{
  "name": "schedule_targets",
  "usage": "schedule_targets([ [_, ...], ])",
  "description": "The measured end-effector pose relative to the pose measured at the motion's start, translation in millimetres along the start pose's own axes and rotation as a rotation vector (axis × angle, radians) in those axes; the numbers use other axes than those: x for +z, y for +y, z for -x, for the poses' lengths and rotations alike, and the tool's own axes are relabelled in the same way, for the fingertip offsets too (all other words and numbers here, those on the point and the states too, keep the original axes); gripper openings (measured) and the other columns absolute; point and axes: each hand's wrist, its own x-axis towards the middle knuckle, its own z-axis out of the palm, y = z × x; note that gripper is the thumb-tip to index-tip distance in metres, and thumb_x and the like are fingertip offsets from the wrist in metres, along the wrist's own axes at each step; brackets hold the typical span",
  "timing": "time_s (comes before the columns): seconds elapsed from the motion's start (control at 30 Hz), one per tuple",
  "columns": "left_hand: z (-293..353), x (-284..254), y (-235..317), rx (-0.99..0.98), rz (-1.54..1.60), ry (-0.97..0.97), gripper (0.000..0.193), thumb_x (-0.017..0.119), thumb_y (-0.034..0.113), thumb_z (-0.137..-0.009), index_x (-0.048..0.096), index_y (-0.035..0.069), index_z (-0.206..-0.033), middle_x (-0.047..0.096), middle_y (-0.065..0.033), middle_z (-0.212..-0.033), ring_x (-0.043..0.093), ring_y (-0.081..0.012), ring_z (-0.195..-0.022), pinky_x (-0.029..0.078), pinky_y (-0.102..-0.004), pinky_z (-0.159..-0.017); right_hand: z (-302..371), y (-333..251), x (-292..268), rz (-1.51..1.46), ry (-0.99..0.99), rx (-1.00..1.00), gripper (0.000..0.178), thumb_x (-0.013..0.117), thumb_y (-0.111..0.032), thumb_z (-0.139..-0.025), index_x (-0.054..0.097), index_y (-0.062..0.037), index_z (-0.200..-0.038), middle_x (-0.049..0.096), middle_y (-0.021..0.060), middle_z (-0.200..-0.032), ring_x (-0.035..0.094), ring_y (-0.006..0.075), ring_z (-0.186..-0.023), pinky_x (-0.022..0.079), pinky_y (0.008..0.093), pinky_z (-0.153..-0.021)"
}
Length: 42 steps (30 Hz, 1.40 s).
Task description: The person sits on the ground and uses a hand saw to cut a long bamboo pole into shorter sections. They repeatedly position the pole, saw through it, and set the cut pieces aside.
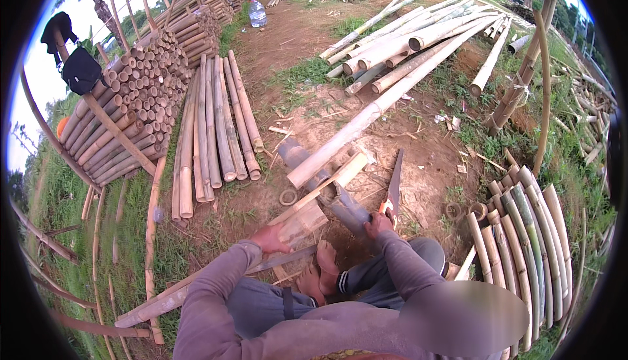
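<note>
My right hand is closed round the orange-and-white handle of a handsaw, its blade pointing up and away from me. Fingers of my left hand grip a pale, wide wooden piece low in front of me. Just beyond it, a dark grey pole lies slantwise on the ground. A thin light strip crosses over this pole. The near end of a long pale bamboo pole also rests there. Close to my bare feet, another bamboo pole runs out to the left.
Cut bamboo lengths lie side by side at left, before a tall bamboo stack. More poles are heaped far right, and curved-looking lengths lie near right. A black bag hangs on a post. A water bottle stands farther off.
</note>
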Motion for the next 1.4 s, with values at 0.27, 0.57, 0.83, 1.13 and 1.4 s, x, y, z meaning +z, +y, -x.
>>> schedule_targets([
  [0.27,-0.8,4.3,-2.7,0.006,-0.002,0.018,0.106,0.093,0.053,-0.066,0.053,0.004,-0.151,0.071,-0.0264,-0.132,0.069,-0.0403,-0.122,0.053,-0.0437,-0.105,-2.4,5.3,4.0,-0.013,-0.001,0.003,0.059,0.067,-0.045,-0.094,0.065,-0.0053,-0.138,0.064,0.0307,-0.139,0.065,0.0462,-0.126,0.051,0.0526,-0.110],
  [0.57,10.0,-2.8,-2.5,0.001,-0.036,0.025,0.103,0.092,0.054,-0.068,0.055,0.005,-0.150,0.073,-0.0267,-0.127,0.071,-0.0405,-0.116,0.055,-0.0444,-0.101,30.8,-52.9,-19.3,0.035,0.288,-0.289,0.080,0.079,-0.040,-0.089,0.048,-0.0077,-0.155,0.045,0.0225,-0.162,0.042,0.0399,-0.151,0.030,0.0591,-0.126],
  [0.83,6.0,-10.2,44.6,0.047,0.009,0.025,0.107,0.094,0.052,-0.066,0.054,-0.001,-0.149,0.073,-0.0265,-0.126,0.073,-0.0385,-0.116,0.056,-0.0439,-0.101,68.4,-156.8,-45.4,0.408,0.228,-1.105,0.075,0.072,-0.029,-0.086,0.050,-0.0089,-0.155,0.043,0.0168,-0.165,0.036,0.0339,-0.157,0.020,0.0669,-0.129],
  [1.13,6.2,-12.4,64.0,0.026,-0.024,-0.134,0.105,0.096,0.054,-0.070,0.053,0.006,-0.153,0.071,-0.0259,-0.131,0.070,-0.0366,-0.123,0.055,-0.0431,-0.106,30.4,-157.9,3.2,0.479,0.208,-1.079,0.060,0.080,-0.034,-0.081,0.061,-0.0096,-0.133,0.066,0.0102,-0.127,0.061,0.0285,-0.128,0.039,0.0601,-0.114],
  [1.4,61.9,-87.6,-28.8,-0.157,0.448,0.422,0.088,0.087,0.043,-0.090,0.045,0.008,-0.158,0.066,-0.0253,-0.137,0.066,-0.0347,-0.127,0.055,-0.0474,-0.107,3.3,-152.2,-56.3,0.513,0.159,-1.187,0.065,0.088,-0.035,-0.069,0.061,-0.0120,-0.124,0.067,0.0079,-0.109,0.065,0.0287,-0.110,0.050,0.0468,-0.091],
])
